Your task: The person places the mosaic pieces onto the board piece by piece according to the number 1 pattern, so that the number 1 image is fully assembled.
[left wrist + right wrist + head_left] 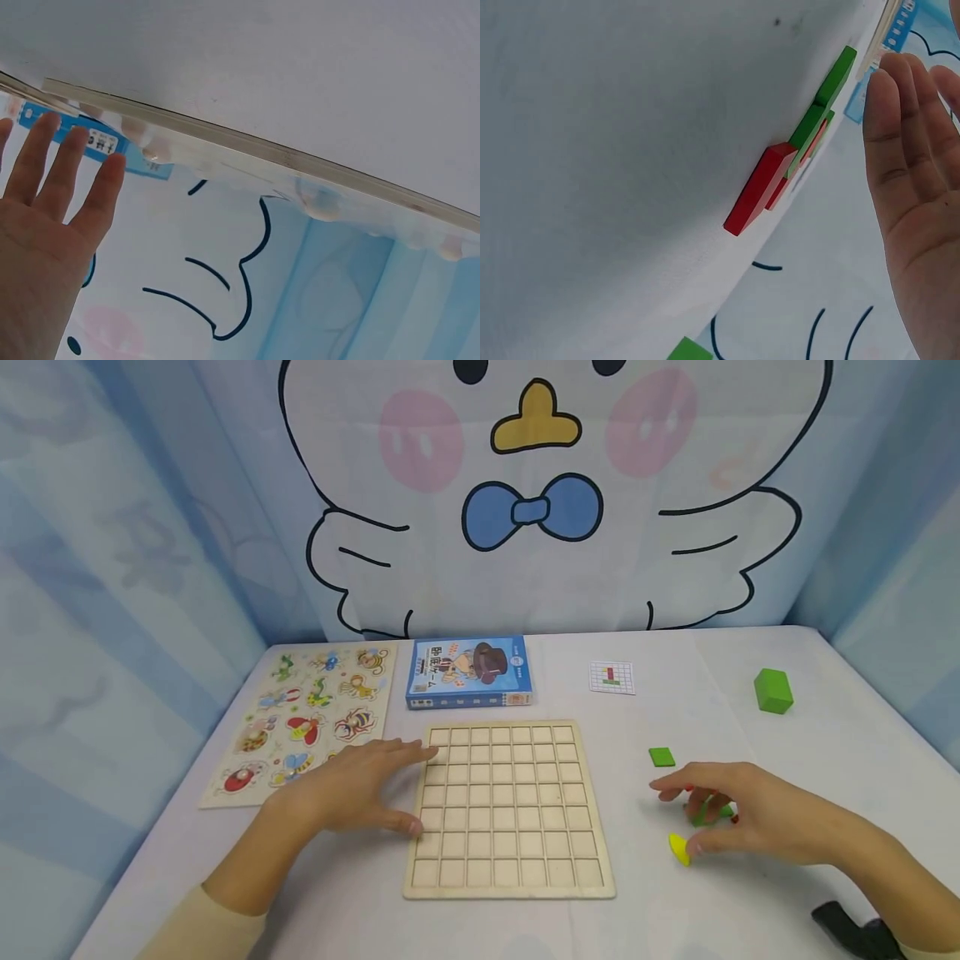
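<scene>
My left hand [352, 785] is at the left edge of a wooden grid board [510, 893], thumb and fingertips touching or close to its rim. The left wrist view shows its fingers [56, 172] spread. Over a group of small flat tiles hovers my right hand [750, 814], its index finger and thumb apart. A yellow rounded piece [678, 849] appears tilted at the thumb tip; whether they touch I cannot tell. Red tiles [761, 187] and green tiles [836, 75] lie below the hand, partly hidden by it in the head view. One green tile [662, 757] lies beyond the fingers.
An insect picture sheet [303, 718] lies at the left, beside a blue game box [470, 672] behind the board. A small grid card [611, 677] and a green block [773, 691] are toward the back right. Something black [847, 927] is by the right wrist.
</scene>
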A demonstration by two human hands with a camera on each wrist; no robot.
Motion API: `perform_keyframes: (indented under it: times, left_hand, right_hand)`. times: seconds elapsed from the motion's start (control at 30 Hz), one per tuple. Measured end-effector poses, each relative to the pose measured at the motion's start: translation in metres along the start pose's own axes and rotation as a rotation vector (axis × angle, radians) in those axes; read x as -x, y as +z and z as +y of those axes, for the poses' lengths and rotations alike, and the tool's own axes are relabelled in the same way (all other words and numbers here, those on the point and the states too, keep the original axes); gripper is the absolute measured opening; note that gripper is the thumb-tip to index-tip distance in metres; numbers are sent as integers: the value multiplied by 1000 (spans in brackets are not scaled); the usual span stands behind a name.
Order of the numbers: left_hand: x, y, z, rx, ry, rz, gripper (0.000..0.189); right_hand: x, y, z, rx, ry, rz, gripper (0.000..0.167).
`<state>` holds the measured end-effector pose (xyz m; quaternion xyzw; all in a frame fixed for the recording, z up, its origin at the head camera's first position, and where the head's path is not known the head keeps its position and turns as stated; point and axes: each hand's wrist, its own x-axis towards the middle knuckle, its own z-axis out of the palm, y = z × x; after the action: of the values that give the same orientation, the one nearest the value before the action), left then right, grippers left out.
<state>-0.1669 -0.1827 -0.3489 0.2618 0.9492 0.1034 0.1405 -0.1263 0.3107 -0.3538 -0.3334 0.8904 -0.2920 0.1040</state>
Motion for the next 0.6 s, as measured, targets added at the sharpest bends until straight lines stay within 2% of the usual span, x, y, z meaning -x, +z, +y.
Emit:
perform_keyframes:
  times: [0.4,0.6]
  left_hand:
    - [-6,1,4,7,-41,-37,92]
    - [-7,1,5,6,-48,-43,92]
  right_hand:
    - [-1,5,2,-41,-2,-91,53]
    - [-2,9,1,-9,-4,-92,49]
